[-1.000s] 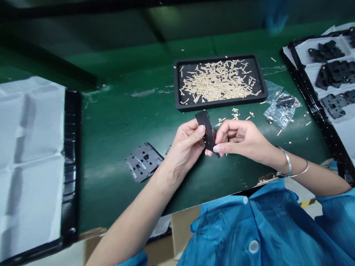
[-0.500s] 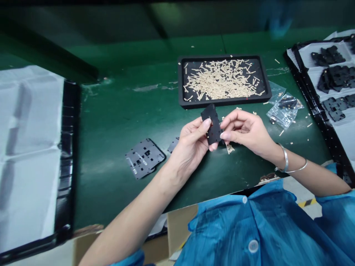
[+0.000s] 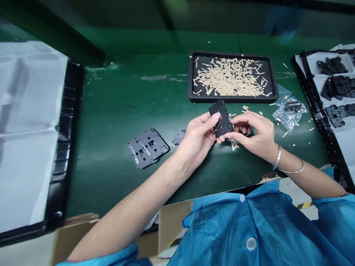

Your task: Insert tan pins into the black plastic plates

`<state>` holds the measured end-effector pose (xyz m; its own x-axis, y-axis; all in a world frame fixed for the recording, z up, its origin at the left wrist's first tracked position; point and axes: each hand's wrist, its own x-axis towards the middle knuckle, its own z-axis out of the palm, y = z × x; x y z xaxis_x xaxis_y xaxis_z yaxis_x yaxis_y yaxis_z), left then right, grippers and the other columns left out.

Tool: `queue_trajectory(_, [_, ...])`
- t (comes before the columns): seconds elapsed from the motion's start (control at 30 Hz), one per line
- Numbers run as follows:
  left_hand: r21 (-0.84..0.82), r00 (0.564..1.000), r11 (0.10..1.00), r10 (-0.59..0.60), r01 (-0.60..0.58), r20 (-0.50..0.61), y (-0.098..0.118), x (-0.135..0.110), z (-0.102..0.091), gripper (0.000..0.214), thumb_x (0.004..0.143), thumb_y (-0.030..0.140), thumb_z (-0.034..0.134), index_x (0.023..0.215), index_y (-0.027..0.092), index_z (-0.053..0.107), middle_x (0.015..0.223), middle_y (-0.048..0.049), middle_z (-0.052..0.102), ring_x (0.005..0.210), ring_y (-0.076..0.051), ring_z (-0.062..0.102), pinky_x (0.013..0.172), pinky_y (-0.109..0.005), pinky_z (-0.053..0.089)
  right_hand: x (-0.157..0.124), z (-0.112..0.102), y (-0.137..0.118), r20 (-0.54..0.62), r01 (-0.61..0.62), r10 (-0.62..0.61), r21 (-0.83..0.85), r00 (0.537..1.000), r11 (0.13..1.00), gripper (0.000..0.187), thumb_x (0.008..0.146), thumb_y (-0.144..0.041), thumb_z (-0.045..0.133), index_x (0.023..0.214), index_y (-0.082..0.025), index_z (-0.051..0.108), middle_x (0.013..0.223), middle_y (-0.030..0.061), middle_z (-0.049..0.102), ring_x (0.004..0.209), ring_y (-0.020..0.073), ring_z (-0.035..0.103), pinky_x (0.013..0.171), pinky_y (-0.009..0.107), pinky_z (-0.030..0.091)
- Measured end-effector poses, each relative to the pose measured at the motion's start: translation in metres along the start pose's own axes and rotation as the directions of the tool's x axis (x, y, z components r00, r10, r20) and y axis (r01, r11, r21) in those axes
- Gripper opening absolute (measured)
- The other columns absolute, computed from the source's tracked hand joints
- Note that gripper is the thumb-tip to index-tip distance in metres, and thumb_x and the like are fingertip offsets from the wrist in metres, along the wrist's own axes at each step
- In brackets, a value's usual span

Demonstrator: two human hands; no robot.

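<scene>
A small black rectangular plastic plate [image 3: 221, 119] with little holes is tilted upright above the green bench. My left hand [image 3: 201, 135] is closed on it, the thumb pressed on its face and the fingers behind. At the plate's right edge, my right hand [image 3: 253, 131] has its thumb and fingertips bent in against it; anything small between those tips is hidden. Two dark grey plates [image 3: 148, 148] with square cut-outs lie overlapped on the bench, left of my left forearm. Another grey plate [image 3: 179, 137] shows partly behind my left hand.
Beyond my hands lies a black tray [image 3: 233, 99] full of small cream strips, some scattered around it. Clear plastic bags [image 3: 290, 112] with dark parts lie to the right. A white-lined rack [image 3: 337, 105] at far right bears black parts; a similar white-lined tray [image 3: 27, 147] is at left.
The view has shifted, so the bench things sit a little differently in the picture. The plate stays in my left hand; my right fingers remain at its right edge.
</scene>
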<state>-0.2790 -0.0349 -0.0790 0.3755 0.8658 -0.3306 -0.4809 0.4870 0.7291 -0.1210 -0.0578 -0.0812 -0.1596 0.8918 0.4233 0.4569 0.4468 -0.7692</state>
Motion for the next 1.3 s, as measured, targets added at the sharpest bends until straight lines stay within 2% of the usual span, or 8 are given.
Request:
queue_trajectory(0.2, [0.042,0.993,0.995,0.090,-0.087,-0.080,0.001,-0.002,0.001,0.018,0.073,0.023,0.077,0.065,0.014,0.063,0.055,0.0027,0.061,0.039,-0.005,0.050,0.038,-0.014,0.045,0.000,0.000,0.006,0.020,0.028,-0.027,-0.041,0.999,0.999,0.016,0.079,-0.034,0.074,0.086,-0.020,0.068,0.063,-0.0010,0.062,0.055,0.0119,0.048,0.060,0.028,0.044])
queue_trajectory(0.37, [0.097,0.966,0.967,0.245,-0.237,-0.084,0.002,-0.005,0.000,0.015,0.077,0.021,0.074,0.068,0.015,0.064,0.056,0.0028,0.062,0.039,-0.006,0.051,0.037,-0.016,0.043,0.001,-0.001,0.002,0.122,-0.214,0.201,0.103,0.972,0.971,0.009,0.077,-0.024,0.071,0.081,-0.018,0.066,0.065,-0.0034,0.059,0.053,0.0080,0.045,0.052,0.023,0.039])
queue_trajectory(0.5, [0.165,0.942,0.938,0.323,-0.306,-0.094,0.002,-0.007,0.000,0.014,0.078,0.021,0.074,0.070,0.015,0.065,0.054,0.0033,0.062,0.037,-0.006,0.052,0.037,-0.017,0.042,0.004,-0.002,-0.005,0.164,-0.314,0.282,0.223,0.945,0.923,0.012,0.074,-0.027,0.072,0.075,-0.018,0.064,0.063,-0.0035,0.057,0.053,0.0074,0.044,0.049,0.022,0.036])
queue_trajectory(0.73, [0.235,0.917,0.901,0.392,-0.365,-0.079,0.002,-0.010,0.003,0.016,0.074,0.026,0.078,0.071,0.016,0.066,0.057,0.0033,0.064,0.038,-0.007,0.054,0.038,-0.018,0.045,0.003,-0.003,-0.005,0.132,-0.272,0.249,0.206,0.959,0.940,0.020,0.075,-0.033,0.075,0.069,-0.019,0.062,0.061,-0.0035,0.057,0.052,0.0080,0.044,0.049,0.023,0.037])
queue_trajectory(0.9, [0.247,0.941,0.915,0.337,-0.320,-0.030,0.003,-0.006,-0.001,0.020,0.072,0.031,0.079,0.068,0.016,0.066,0.052,0.0035,0.063,0.035,-0.007,0.052,0.035,-0.018,0.042,0.001,-0.002,-0.003,0.081,-0.067,0.066,0.001,0.994,0.998,0.026,0.080,-0.036,0.072,0.063,-0.020,0.060,0.058,-0.0024,0.056,0.051,0.0099,0.043,0.056,0.026,0.041])
queue_trajectory(1.0, [0.261,0.927,0.895,0.376,-0.361,-0.007,0.002,-0.004,-0.004,0.020,0.072,0.032,0.080,0.069,0.016,0.067,0.054,0.0026,0.063,0.036,-0.008,0.053,0.035,-0.019,0.043,0.000,-0.002,-0.003,0.080,-0.027,0.027,0.002,0.996,1.000,0.026,0.081,-0.034,0.071,0.063,-0.020,0.059,0.058,-0.0026,0.055,0.052,0.0099,0.044,0.057,0.026,0.041])
queue_trajectory(1.17, [0.351,0.889,0.831,0.458,-0.432,0.010,0.000,-0.006,-0.006,0.016,0.077,0.030,0.076,0.072,0.017,0.068,0.058,0.0022,0.065,0.039,-0.009,0.056,0.038,-0.020,0.045,0.000,0.000,-0.005,0.184,-0.268,0.232,0.203,0.955,0.942,0.024,0.079,-0.031,0.070,0.067,-0.020,0.053,0.059,-0.0054,0.052,0.048,0.0067,0.042,0.048,0.022,0.034])
queue_trajectory(1.3, [0.377,0.896,0.830,0.444,-0.411,-0.002,-0.001,-0.006,-0.006,0.015,0.076,0.028,0.077,0.072,0.016,0.069,0.057,0.0018,0.065,0.039,-0.008,0.056,0.037,-0.020,0.044,0.002,-0.001,-0.006,0.283,-0.410,0.329,0.309,0.901,0.858,0.030,0.080,-0.039,0.067,0.065,-0.019,0.050,0.058,-0.0039,0.057,0.049,0.0072,0.049,0.050,0.022,0.038])
